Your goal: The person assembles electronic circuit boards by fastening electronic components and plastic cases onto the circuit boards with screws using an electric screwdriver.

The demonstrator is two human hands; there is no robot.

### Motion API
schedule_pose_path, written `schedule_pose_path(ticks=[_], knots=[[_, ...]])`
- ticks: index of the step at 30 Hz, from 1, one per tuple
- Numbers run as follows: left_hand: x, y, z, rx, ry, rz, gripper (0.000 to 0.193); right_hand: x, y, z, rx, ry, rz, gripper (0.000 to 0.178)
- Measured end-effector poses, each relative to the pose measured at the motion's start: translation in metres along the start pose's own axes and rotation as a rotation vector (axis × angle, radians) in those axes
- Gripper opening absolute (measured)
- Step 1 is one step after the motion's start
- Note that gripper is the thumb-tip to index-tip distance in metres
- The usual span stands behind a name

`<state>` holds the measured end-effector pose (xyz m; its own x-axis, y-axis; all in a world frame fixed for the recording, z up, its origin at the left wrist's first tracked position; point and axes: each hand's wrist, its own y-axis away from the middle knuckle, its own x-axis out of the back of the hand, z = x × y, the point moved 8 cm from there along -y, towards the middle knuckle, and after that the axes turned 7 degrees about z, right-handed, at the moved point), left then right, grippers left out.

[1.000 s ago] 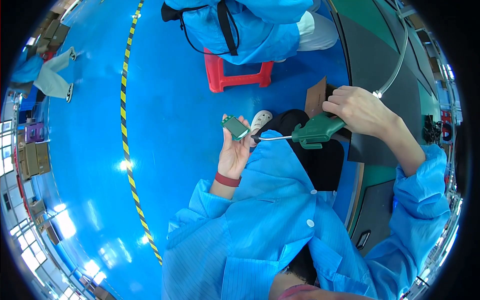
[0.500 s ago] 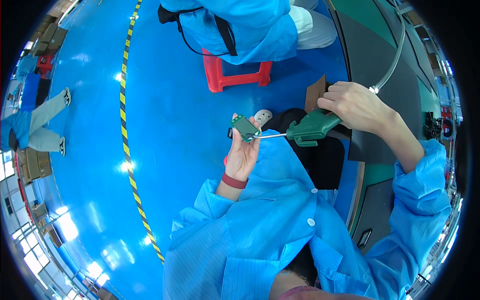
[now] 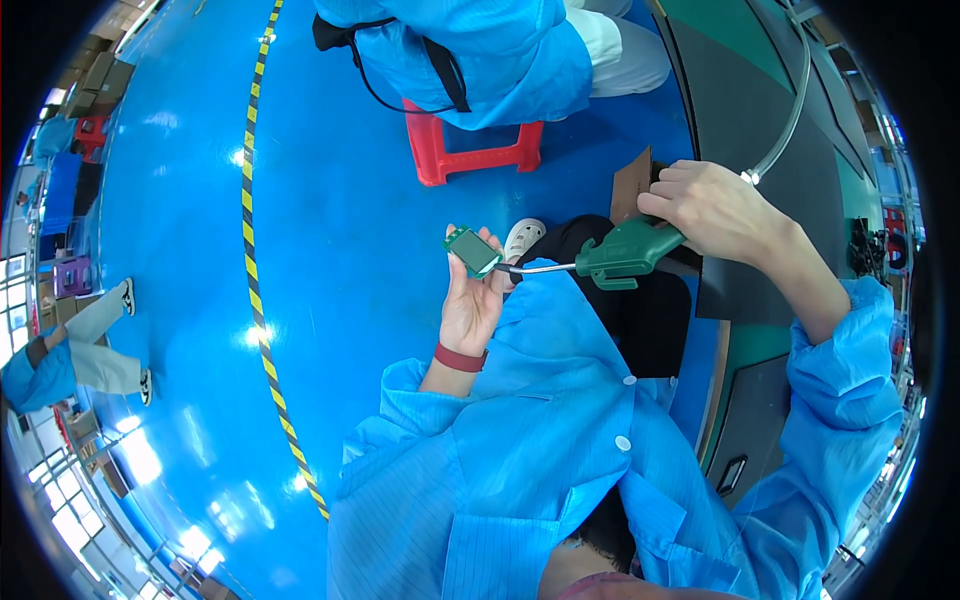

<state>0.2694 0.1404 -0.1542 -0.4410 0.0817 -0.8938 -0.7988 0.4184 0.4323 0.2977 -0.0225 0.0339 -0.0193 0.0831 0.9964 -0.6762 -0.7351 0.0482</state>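
Observation:
A small green circuit board with a grey display (image 3: 474,251) lies in my left hand (image 3: 471,314), gripped at its edges by the thumb and fingers. My right hand (image 3: 717,212) is wrapped around the handle of a green air blow gun (image 3: 618,255). The thin metal nozzle of the gun points left, and its dark tip is close to the board's lower right corner. Whether tip and board touch, I cannot tell. A clear hose (image 3: 790,125) runs up from beside my right hand.
Ahead, a person in a blue coat (image 3: 480,60) sits on a red stool (image 3: 476,158). Grey-topped workbenches (image 3: 765,225) line the right side. An open cardboard box (image 3: 631,186) is by my right hand. A striped tape line (image 3: 250,220) crosses the blue floor; another person (image 3: 60,365) is far left.
My left hand has shifted left with the circuit board, bringing it out from under the nozzle tip. My right hand and the blow gun have barely moved. The person at far left has walked nearer.

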Motion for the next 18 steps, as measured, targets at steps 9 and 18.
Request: schedule_pose_path(ticks=[9,18], knots=[[0.003,-0.003,0.001,0.002,0.038,0.013,0.046,-0.002,-0.002,-0.001,-0.017,-0.014,-0.033,0.011],[-0.026,0.004,0.058,-0.252,-0.251,-0.152,0.052,-0.002,0.003,-0.001,-0.012,-0.114,0.033,0.015]])
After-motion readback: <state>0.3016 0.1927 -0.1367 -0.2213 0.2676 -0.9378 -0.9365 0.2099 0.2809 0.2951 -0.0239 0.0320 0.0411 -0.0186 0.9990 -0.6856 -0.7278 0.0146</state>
